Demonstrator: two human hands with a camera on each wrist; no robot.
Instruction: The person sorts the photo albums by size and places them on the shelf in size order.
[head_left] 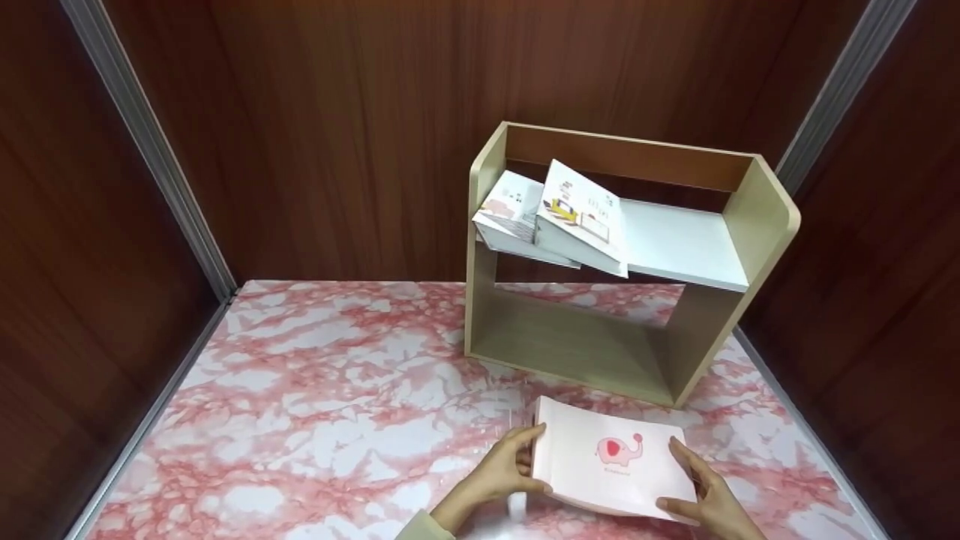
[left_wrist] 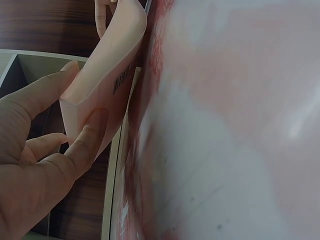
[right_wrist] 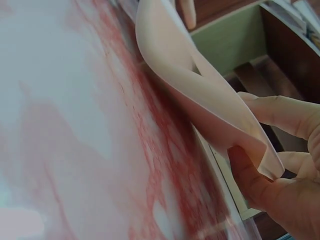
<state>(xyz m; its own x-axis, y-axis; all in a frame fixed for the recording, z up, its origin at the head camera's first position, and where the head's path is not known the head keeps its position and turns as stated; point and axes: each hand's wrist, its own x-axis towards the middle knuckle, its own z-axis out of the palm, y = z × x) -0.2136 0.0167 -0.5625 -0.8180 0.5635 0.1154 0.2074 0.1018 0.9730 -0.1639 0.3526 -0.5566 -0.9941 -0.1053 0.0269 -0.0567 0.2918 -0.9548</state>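
Note:
A pink softcover book with a red elephant on its cover is held between both hands, in front of a small shelf. My left hand grips its left edge, thumb on one side and fingers on the other. At the opposite edge my right hand pinches the book near its corner. The left wrist view shows a barcode on the underside of the book. In the right wrist view the pages of the book bow and part slightly.
A two-tier wooden shelf stands behind the book. On its upper board, at the left, lean two white books, one with a yellow picture and one with a pink picture. Red-and-white marbled table; dark wood panels enclose it.

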